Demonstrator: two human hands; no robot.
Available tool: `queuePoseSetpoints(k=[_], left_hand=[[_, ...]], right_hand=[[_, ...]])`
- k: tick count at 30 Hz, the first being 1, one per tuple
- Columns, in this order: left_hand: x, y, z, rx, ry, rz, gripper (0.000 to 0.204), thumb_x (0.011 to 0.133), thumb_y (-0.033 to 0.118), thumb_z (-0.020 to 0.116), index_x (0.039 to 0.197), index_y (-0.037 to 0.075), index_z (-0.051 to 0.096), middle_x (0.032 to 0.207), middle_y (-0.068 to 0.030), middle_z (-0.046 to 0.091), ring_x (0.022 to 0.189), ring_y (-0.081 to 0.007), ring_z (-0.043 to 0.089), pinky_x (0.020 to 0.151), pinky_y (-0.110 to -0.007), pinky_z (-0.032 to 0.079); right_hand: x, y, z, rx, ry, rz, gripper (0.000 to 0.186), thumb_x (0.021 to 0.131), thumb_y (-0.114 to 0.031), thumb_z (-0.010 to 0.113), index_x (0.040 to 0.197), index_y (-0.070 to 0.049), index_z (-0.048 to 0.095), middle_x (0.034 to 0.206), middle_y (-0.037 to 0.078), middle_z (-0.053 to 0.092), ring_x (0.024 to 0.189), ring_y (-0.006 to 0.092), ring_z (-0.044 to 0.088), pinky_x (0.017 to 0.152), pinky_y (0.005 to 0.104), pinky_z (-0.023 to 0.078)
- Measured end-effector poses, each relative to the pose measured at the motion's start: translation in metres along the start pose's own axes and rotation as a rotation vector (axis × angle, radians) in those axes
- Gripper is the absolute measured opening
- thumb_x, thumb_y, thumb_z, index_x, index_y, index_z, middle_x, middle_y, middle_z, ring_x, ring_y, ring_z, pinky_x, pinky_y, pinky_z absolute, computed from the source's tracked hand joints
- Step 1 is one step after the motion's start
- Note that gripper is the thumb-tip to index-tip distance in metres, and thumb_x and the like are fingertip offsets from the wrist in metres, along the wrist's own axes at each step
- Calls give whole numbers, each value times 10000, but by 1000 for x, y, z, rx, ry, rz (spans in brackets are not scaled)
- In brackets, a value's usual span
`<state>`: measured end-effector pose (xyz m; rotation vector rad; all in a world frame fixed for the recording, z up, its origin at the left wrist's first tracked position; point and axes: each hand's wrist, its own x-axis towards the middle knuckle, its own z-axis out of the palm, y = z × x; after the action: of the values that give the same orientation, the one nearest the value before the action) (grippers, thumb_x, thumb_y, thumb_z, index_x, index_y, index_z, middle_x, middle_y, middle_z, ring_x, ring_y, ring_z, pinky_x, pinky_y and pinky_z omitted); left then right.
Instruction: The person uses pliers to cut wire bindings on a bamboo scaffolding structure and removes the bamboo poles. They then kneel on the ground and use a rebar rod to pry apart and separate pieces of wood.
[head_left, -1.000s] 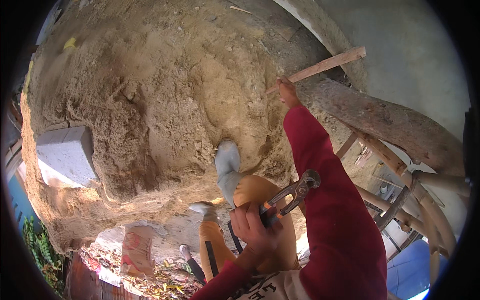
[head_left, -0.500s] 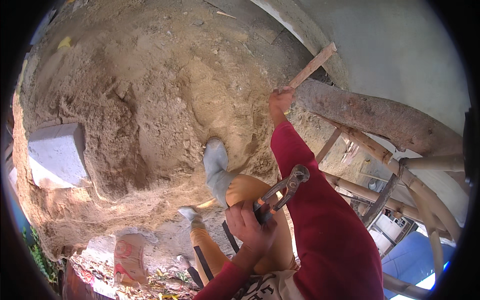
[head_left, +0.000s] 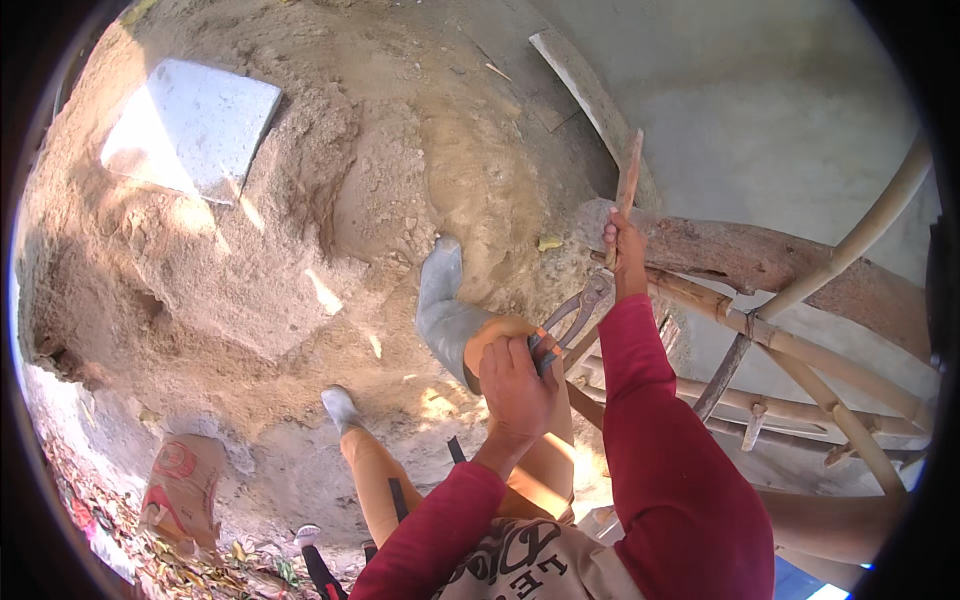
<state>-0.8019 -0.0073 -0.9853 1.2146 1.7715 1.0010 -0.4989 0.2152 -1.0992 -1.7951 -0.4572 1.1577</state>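
Note:
My left hand (head_left: 515, 390) is closed around the handles of a pair of pincers (head_left: 597, 287), which have orange and dark grips and a rounded metal head. The pincers' head points up and right, close to the lower end of a wooden stick (head_left: 629, 180). My right hand (head_left: 628, 248), at the end of the outstretched right arm, grips this flat, rough stick near its lower end. Its free end points upward, in front of a grey wall. Whether the pincers' jaws touch the stick, I cannot tell.
A thick log (head_left: 760, 255) and a frame of lashed poles (head_left: 800, 345) stand at right, near a grey wall (head_left: 750, 100). Piled sand (head_left: 290, 260) bears a pale slab (head_left: 210, 125) at upper left. A paper sack (head_left: 185, 490) lies lower left. My grey boots (head_left: 440, 290) stand on the sand.
The pincers have moved from over my right sleeve to near my right hand and the stick's lower end. The stick now stands more upright. The whole view has shifted.

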Motion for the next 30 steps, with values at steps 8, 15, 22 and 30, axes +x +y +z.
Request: queuePoseSetpoints(k=[8, 15, 22, 30], left_hand=[[-81, -95, -105, -66, 13, -250, 248, 897, 180, 750, 969, 2, 594, 854, -184, 642, 793, -408, 633, 710, -514, 492], [-99, -99, -261, -224, 171, -365, 381, 918, 249, 822, 749, 50, 544, 636, -57, 558, 566, -163, 521, 541, -376, 399], [-79, -17, -342, -842, 52, -343, 304, 939, 187, 818, 930, 39, 553, 887, -140, 708, 755, -239, 731, 609, -340, 593], [-50, 36, -361, -1058, -7, -324, 401, 957, 227, 810, 1202, -22, 613, 1140, -202, 701, 1015, -333, 742, 835, -469, 658]], right_hand=[[-202, -41, 40, 120, -401, 22, 142, 986, -20, 664, 1115, -12, 604, 715, 4, 565, 512, 67, 495, 432, 203, 391], [-386, -90, 86, -502, -528, -300, 538, 952, -14, 669, 1479, 5, 564, 800, 32, 642, 564, 60, 550, 477, 213, 431], [-510, -78, 50, -832, -691, -889, 589, 939, -21, 678, 1510, 17, 536, 1019, 81, 675, 932, 135, 661, 795, 250, 510], [-633, -71, -18, -1234, -735, -1064, 656, 978, -32, 532, 1609, -116, 371, 1186, 210, 610, 891, 371, 715, 755, 462, 606]])
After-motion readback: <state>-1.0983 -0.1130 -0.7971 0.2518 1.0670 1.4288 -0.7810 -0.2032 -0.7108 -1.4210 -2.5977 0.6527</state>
